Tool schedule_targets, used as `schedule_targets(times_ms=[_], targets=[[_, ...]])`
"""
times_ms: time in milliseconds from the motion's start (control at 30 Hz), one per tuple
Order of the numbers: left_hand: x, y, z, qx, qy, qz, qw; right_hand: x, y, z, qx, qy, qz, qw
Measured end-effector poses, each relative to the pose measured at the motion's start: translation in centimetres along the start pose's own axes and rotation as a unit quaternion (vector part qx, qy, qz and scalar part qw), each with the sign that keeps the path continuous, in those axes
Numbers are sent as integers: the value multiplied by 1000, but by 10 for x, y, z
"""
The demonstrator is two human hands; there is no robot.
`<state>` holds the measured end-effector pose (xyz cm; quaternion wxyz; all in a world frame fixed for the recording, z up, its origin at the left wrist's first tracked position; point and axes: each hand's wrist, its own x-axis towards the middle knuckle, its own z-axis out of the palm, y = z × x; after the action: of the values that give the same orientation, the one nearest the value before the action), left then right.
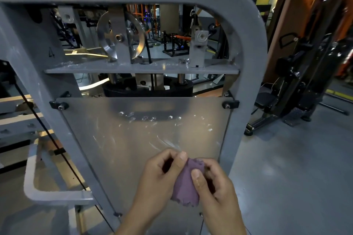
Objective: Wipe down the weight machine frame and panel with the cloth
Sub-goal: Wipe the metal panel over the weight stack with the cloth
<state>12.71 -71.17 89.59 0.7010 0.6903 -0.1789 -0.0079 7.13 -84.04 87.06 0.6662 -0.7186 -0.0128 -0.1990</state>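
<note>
Purple cloth [186,183], bunched into a wad, sits between both hands low in front of the panel [133,139]. The left hand [162,173] curls its fingers and thumb around the cloth's left side, thumb laid over the top; the right hand [214,183] pinches the right side, thumb pressed on the fabric. Behind them the clear panel, bolted at its corners to the grey frame [248,59], carries white smears and droplets across its upper half. Above the panel a flat crossbar [141,69] holds a metal pulley wheel [120,37]. A black cable [51,139] runs diagonally down the left side. Further right stands a dark, orange-trimmed machine [305,59] on the grey floor [286,177].
</note>
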Motion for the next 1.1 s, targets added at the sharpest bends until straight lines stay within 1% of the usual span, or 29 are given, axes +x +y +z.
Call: schedule_targets(times_ms=[67, 167, 233, 300, 367, 433, 500, 567, 633, 700, 767, 833, 933, 1000, 1033, 1100], targets=[[2, -4, -1, 60, 17, 40, 997, 1, 2, 0, 11, -4, 17, 1000], [7, -8, -3, 130, 16, 88, 987, 6, 3, -1, 61, -13, 63, 996], [12, -12, -7, 156, 21, 109, 981, 10, 6, -2, 98, -23, 90, 991], [17, -18, -12, 165, 28, 113, 979, 12, 8, 2, 113, -18, 105, 988], [22, -21, -16, 150, 11, 101, 983, 13, 10, 10, 130, 9, 121, 984], [28, -22, -19, 125, -31, 95, 987, 15, 10, 18, 148, 55, 135, 978], [33, -23, -23, 115, -80, 105, 985, 21, 8, 16, 144, 112, 129, 975], [38, -22, -27, 128, -105, 121, 979, 30, -1, 4, 101, 174, 104, 974], [44, -18, -30, 145, -104, 138, 974, 41, -15, -15, 16, 241, 51, 969], [52, -10, -31, 170, -107, 174, 964, 53, -32, -35, -69, 308, -12, 949], [60, 1, -30, 186, -109, 229, 949, 66, -48, -50, -143, 346, -77, 924], [66, 9, -28, 192, -107, 258, 941, 79, -58, -56, -229, 355, -124, 898], [70, 14, -28, 191, -106, 266, 939, 93, -66, -60, -350, 351, -186, 849], [70, 11, -27, 202, -103, 268, 936, 101, -67, -60, -419, 337, -210, 817], [70, 9, -26, 218, -95, 271, 933, 105, -67, -60, -442, 328, -218, 806], [71, 6, -24, 260, -71, 280, 921, 110, -65, -58, -458, 311, -226, 802]])
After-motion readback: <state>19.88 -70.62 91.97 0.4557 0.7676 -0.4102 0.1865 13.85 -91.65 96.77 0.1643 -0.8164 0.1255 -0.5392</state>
